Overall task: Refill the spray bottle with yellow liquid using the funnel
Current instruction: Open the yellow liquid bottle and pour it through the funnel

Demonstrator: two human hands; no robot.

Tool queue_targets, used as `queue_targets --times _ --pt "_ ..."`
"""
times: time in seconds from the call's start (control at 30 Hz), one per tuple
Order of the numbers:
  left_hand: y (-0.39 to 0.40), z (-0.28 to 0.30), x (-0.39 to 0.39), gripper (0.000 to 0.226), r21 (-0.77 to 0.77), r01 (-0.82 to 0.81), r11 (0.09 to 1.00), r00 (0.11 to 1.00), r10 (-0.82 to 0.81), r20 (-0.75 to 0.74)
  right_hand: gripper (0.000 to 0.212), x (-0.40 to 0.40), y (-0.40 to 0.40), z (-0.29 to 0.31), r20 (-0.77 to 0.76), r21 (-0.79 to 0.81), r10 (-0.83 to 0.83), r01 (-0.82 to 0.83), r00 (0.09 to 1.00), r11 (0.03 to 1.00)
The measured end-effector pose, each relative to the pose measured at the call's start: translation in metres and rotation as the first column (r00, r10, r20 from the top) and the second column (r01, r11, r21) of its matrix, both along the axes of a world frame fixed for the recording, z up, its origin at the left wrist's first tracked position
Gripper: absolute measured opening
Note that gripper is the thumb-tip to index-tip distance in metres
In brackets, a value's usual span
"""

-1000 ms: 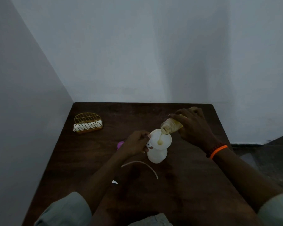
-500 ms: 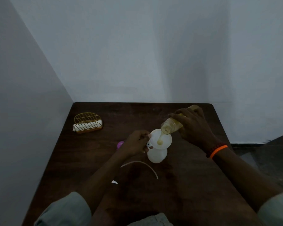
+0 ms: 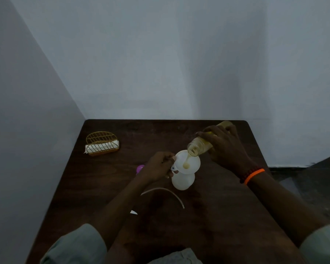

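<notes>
A white spray bottle body (image 3: 183, 181) stands upright near the middle of the dark wooden table (image 3: 208, 216). A white funnel (image 3: 188, 161) sits in its neck. My left hand (image 3: 158, 166) pinches the funnel's tab on its left side. My right hand (image 3: 225, 147) grips a clear bottle of yellow liquid (image 3: 199, 147), tipped with its mouth over the funnel. A thin yellow stream runs from the mouth into the funnel's centre.
A curved white dip tube (image 3: 164, 194) lies on the table in front of the spray bottle. A purple object (image 3: 140, 168) peeks out behind my left wrist. A gold wire napkin holder (image 3: 102, 143) stands at the back left. Walls close in at the back and left.
The tipped bottle has risen slightly at its far end while the liquid keeps pouring. Both hands otherwise stay in place.
</notes>
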State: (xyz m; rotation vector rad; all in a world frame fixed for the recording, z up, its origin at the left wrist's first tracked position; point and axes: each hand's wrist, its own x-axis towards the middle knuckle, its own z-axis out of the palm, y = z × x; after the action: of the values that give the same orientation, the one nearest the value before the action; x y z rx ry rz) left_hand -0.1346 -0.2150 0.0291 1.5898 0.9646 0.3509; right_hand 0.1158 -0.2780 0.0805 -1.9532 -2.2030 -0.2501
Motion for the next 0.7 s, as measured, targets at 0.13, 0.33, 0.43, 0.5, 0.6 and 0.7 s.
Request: queue_targets --times 0.13,0.33,0.43,0.5,0.6,0.7 --pt "-0.0007 0.0013 -0.0003 0.026 -0.009 -0.003 1.000 1.000 0.003 -0.003 0.066 0.0001 -0.0004 0.0008 0.003 0.001 0.002 -0.002 1.000 1.000" --pt "-0.0003 0.0023 -0.0001 0.024 -0.005 -0.002 1.000 1.000 0.002 0.000 0.069 0.0022 -0.0006 0.0010 0.010 -0.006 -0.005 0.005 1.000 1.000" --pt "-0.0003 0.0020 -0.0001 0.026 -0.006 -0.007 1.000 1.000 0.007 -0.004 0.070 0.0031 -0.0002 0.0014 0.018 -0.011 -0.005 0.006 1.000 1.000" --pt "-0.0002 0.0018 0.0001 0.027 -0.009 -0.005 1.000 1.000 0.005 -0.003 0.071 0.0032 -0.0003 0.0015 0.024 -0.018 -0.009 0.010 1.000 1.000" --pt "-0.0005 0.0022 0.0001 0.027 -0.015 -0.004 1.000 1.000 0.004 -0.011 0.071 0.0034 -0.0006 0.0019 0.026 -0.020 -0.012 0.012 1.000 1.000" --pt "-0.0001 0.0012 0.0006 0.027 -0.016 -0.008 1.000 1.000 0.008 -0.014 0.069 0.0035 -0.0008 0.0029 0.011 -0.013 -0.008 0.008 1.000 1.000"
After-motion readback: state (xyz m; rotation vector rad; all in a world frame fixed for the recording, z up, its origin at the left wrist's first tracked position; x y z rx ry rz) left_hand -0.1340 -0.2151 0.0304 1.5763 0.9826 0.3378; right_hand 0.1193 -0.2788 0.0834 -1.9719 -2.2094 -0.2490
